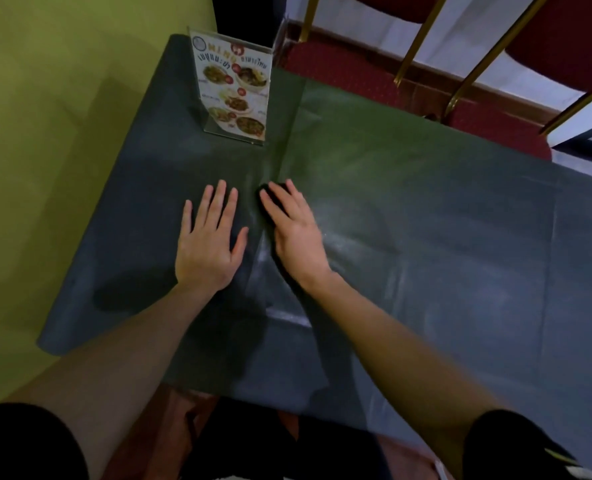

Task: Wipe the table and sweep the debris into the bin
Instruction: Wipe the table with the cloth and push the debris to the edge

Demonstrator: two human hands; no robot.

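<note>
A dark green table [426, 220], covered by a creased cloth-like sheet, fills most of the head view, running from the yellow-green wall [45, 133] on the left to the right edge of the picture. A fold line crosses the covering from the far edge toward the hands, and pale streaks lie on the surface near the right wrist. No debris can be made out on the top, and neither a bin nor any other container shows anywhere in view.

Beyond the far edge stand red upholstered chairs [356, 84] with gold-coloured metal legs, their seats tucked close against the table.

Both bare forearms reach in from the bottom of the picture, with black short sleeves at the lower corners.

The left hand [207, 244] lies flat, palm down on the table, its fingers straight and slightly spread, thumb out to the side. The right hand [294, 230] lies just beside it, also palm down with straight fingers, pressing on a small dark cloth [265, 202] that shows only as a dark patch beside and under the fingertips; its shape cannot be told.

Near the far left corner an upright clear acrylic menu stand [233, 88] holds a printed card with pictures of dishes.
</note>
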